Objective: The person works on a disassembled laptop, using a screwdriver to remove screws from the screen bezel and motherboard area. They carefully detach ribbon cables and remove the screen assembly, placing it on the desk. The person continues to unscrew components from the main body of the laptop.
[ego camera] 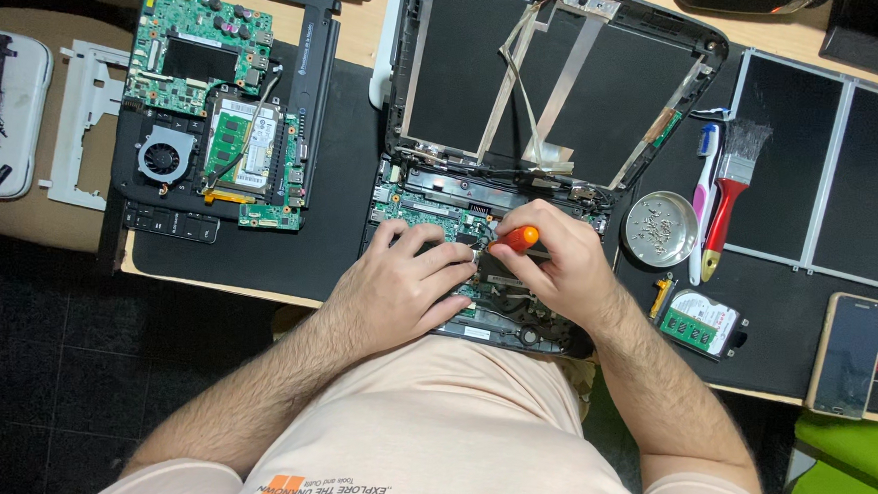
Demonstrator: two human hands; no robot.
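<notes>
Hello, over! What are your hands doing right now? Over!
Right hand gripping orange screwdriver, tip down on open laptop. Left hand flat on its board, steadying. Screw dish to the right, nothing blocking.

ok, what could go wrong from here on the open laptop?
The screwdriver in the right hand works directly over the bare circuit board; a slip could gouge it. The left hand rests on exposed parts. The loose ribbon cables across the lid could snag.
</notes>
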